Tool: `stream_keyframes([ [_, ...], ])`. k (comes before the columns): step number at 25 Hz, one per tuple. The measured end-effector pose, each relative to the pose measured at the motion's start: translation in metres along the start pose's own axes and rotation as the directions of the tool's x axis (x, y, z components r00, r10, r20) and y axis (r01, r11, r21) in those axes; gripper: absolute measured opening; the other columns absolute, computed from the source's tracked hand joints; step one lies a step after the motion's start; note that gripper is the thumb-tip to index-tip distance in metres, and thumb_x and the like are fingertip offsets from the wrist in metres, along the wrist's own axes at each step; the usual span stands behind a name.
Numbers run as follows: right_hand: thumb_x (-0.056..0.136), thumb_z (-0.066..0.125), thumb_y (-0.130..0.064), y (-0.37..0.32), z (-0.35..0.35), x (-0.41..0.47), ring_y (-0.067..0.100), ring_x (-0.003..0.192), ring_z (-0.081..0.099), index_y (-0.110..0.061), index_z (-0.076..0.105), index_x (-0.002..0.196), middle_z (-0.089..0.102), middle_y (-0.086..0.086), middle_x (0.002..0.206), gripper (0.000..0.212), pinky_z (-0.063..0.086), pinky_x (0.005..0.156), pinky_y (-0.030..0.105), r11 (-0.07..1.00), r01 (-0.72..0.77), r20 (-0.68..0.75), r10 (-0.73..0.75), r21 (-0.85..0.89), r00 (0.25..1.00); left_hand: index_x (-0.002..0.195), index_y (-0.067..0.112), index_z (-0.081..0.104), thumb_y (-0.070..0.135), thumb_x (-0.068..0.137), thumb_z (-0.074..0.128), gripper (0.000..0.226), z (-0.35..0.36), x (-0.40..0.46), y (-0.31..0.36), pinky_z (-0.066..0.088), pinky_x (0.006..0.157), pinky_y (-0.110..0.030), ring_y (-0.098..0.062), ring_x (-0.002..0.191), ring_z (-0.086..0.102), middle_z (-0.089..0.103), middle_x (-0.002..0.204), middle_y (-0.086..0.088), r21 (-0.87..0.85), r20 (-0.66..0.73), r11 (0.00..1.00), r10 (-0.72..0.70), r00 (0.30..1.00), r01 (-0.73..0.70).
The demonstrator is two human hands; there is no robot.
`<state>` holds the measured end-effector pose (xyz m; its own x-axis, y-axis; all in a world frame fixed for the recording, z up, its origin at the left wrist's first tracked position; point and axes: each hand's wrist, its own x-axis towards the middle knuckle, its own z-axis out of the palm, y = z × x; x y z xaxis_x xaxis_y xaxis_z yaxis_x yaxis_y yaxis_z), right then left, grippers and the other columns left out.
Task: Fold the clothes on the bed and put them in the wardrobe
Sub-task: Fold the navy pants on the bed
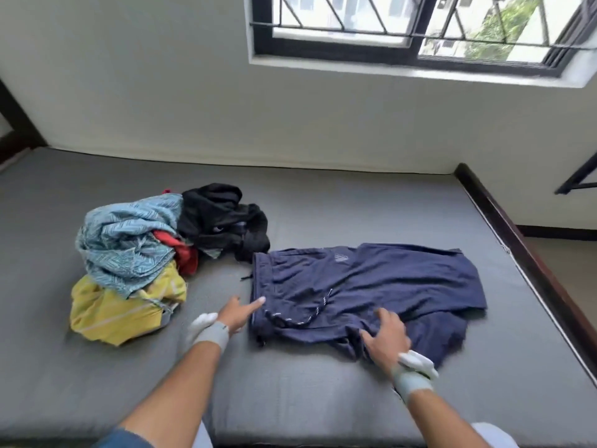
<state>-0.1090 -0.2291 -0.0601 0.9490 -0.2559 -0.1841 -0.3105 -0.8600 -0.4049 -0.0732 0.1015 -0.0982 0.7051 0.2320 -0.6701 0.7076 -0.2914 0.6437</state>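
Observation:
Navy blue shorts (pixel 371 286) with a striped drawstring lie spread flat on the grey bed (pixel 290 399), waistband to the left. My left hand (pixel 237 313) has its index finger stretched out, the tip touching the waistband edge. My right hand (pixel 386 337) rests on the near hem of the shorts with fingers spread. To the left sits a loose pile of clothes: a light blue patterned garment (pixel 129 240), a yellow one (pixel 119 312), a red one (pixel 181 250) and black ones (pixel 223 218). No wardrobe is in view.
The bed runs against a white wall with a barred window (pixel 420 27) above. A dark wooden bed frame edge (pixel 517 237) lines the right side, with floor beyond it. White cloth is bunched at both of my wrists.

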Motion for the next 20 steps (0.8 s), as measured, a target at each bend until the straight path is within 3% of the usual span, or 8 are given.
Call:
stream_keyframes([
  [3, 0.082, 0.068, -0.034, -0.046, 0.017, -0.004, 0.023, 0.127, 0.042, -0.021, 0.050, 0.127, 0.046, 0.000, 0.133, 0.050, 0.039, 0.098, 0.039, 0.970, 0.239, 0.137, -0.243, 0.046, 0.960, 0.147, 0.001, 0.025, 0.064, 0.058, 0.080, 0.122, 0.030, 0.022, 0.016, 0.038, 0.108, -0.041, -0.032, 0.134, 0.041, 0.038, 0.149, -0.014, -0.065, -0.013, 0.997, -0.052, 0.999, 0.051],
  [6, 0.086, 0.061, -0.036, -0.049, 0.043, -0.019, 0.020, 0.138, 0.029, -0.023, 0.033, 0.142, 0.028, -0.002, 0.149, 0.064, 0.031, 0.108, 0.039, 0.935, 0.332, 0.321, -0.279, -0.126, 0.905, 0.136, 0.001, 0.040, 0.058, 0.044, 0.085, 0.118, 0.043, 0.040, 0.021, 0.043, 0.104, -0.041, -0.036, 0.122, 0.051, 0.052, 0.136, -0.017, -0.153, -0.136, 0.985, -0.096, 0.986, 0.075],
  [10, 0.088, 0.056, -0.031, -0.047, 0.053, -0.016, 0.018, 0.146, 0.013, -0.025, 0.018, 0.150, 0.010, -0.003, 0.158, 0.073, 0.019, 0.116, 0.043, 0.884, 0.374, 0.346, -0.270, -0.282, 0.899, 0.115, 0.002, 0.061, 0.027, 0.073, 0.079, 0.052, 0.044, 0.047, 0.019, 0.048, 0.090, -0.033, -0.034, 0.105, 0.061, 0.065, 0.115, -0.014, -0.086, -0.198, 0.996, -0.022, 0.980, 0.005],
  [12, 0.087, 0.056, -0.027, -0.049, 0.055, -0.012, 0.020, 0.146, 0.012, -0.023, 0.019, 0.150, 0.011, -0.001, 0.158, 0.073, 0.019, 0.115, 0.044, 0.858, 0.417, 0.328, -0.318, -0.298, 0.889, 0.107, 0.003, 0.067, 0.022, 0.074, 0.078, 0.039, 0.012, 0.049, 0.019, 0.050, 0.087, -0.034, -0.032, 0.098, 0.063, 0.069, 0.107, -0.015, -0.057, -0.244, 0.997, 0.028, 0.969, -0.043],
  [17, 0.083, 0.063, -0.030, -0.048, 0.062, -0.014, 0.022, 0.143, 0.017, -0.021, 0.024, 0.146, 0.017, 0.003, 0.154, 0.075, 0.022, 0.112, 0.045, 0.830, 0.471, 0.270, -0.400, -0.300, 0.876, 0.104, 0.003, 0.066, 0.021, 0.074, 0.080, 0.038, -0.088, 0.061, -0.018, 0.049, 0.087, -0.043, -0.039, 0.096, 0.063, 0.068, 0.106, -0.022, 0.127, -0.409, 0.992, 0.077, 0.909, -0.027],
  [20, 0.081, 0.065, -0.046, -0.036, 0.064, -0.023, 0.020, 0.141, 0.020, -0.024, 0.026, 0.145, 0.020, -0.001, 0.152, 0.078, 0.024, 0.109, 0.041, 0.866, 0.418, 0.269, -0.348, -0.274, 0.898, 0.123, 0.004, 0.053, 0.020, 0.075, 0.079, 0.057, -0.088, 0.052, -0.044, 0.042, 0.096, -0.048, -0.045, 0.113, 0.052, 0.059, 0.121, -0.027, 0.250, -0.508, 0.968, 0.099, 0.856, 0.037],
])
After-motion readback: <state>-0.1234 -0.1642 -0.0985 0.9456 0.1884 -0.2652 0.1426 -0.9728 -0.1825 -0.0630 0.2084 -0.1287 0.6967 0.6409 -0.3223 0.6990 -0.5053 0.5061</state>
